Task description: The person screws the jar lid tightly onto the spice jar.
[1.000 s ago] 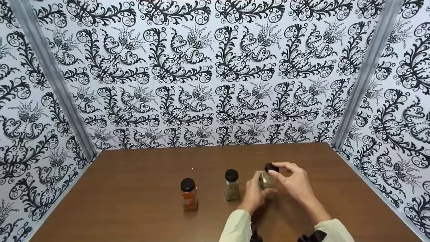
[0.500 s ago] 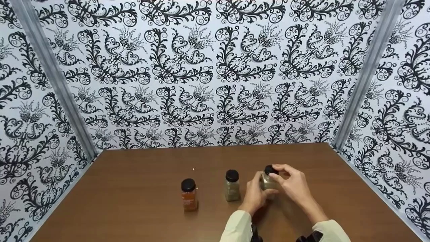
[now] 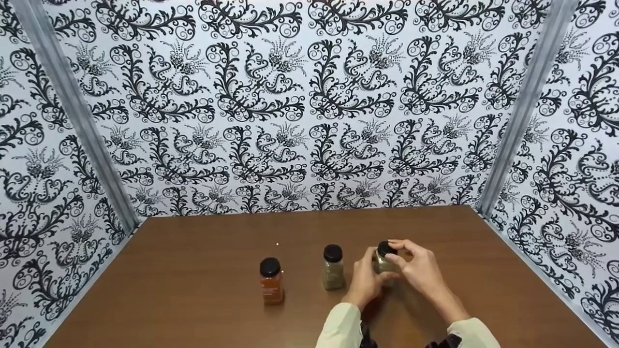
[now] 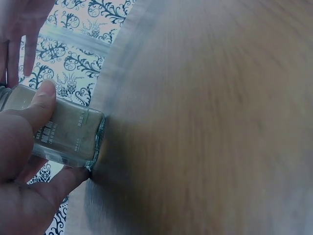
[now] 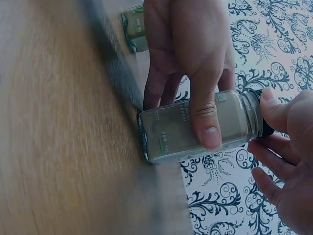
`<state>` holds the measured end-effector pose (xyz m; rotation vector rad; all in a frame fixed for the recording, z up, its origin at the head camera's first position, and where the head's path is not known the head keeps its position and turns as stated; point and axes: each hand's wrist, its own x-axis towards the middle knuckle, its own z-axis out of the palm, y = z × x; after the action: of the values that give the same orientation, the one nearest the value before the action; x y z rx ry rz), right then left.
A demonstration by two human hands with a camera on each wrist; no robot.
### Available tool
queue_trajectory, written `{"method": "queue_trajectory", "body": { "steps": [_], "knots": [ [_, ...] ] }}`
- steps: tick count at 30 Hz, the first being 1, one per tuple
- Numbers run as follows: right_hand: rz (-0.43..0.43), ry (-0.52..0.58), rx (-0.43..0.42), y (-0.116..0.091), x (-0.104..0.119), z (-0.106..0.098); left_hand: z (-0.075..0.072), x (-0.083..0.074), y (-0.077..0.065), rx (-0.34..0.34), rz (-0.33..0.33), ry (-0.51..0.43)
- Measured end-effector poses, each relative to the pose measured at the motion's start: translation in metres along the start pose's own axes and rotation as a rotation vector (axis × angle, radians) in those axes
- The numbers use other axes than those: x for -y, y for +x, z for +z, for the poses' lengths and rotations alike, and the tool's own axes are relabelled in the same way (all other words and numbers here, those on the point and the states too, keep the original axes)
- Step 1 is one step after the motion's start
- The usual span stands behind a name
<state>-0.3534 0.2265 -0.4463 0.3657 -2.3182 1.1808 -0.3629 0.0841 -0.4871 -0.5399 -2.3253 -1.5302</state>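
Note:
A square glass spice jar (image 3: pixel 384 264) of pale greenish powder stands at the right of the table. My left hand (image 3: pixel 366 280) grips its body, the thumb lying across the printed side in the right wrist view. My right hand (image 3: pixel 424 268) pinches the black cap (image 5: pixel 267 129) between thumb and fingers. Glass threads (image 5: pixel 250 117) show between the jar's shoulder and the cap. In the left wrist view the jar's base (image 4: pixel 99 139) is at the tabletop. A second jar of greenish powder (image 3: pixel 333 275), black-capped, stands just left of my left hand.
An orange-red spice jar (image 3: pixel 272 289) with a black cap stands farther left on the brown wooden table (image 3: pixel 193 270). Patterned black-and-white walls (image 3: pixel 309 106) rise behind the table and at both sides.
My right hand, with the cap, has shifted slightly left and toward me. My left hand keeps its grip on the jar, and the other two jars stay in place.

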Motion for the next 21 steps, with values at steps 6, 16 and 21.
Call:
{"method": "queue_trajectory", "body": {
  "steps": [6, 16, 21],
  "knots": [
    [0.01, -0.007, -0.003, -0.0002, 0.0003, -0.0002, 0.0007, -0.0013, 0.0001, 0.003, -0.007, 0.01],
    [0.019, -0.069, -0.005, -0.0018, 0.0005, 0.0, -0.001, -0.0025, -0.0015, -0.005, 0.008, 0.014],
    [0.037, -0.038, 0.003, -0.0012, 0.0019, 0.0006, -0.0018, -0.0009, -0.0017, -0.011, 0.014, 0.022]
  ]
}}
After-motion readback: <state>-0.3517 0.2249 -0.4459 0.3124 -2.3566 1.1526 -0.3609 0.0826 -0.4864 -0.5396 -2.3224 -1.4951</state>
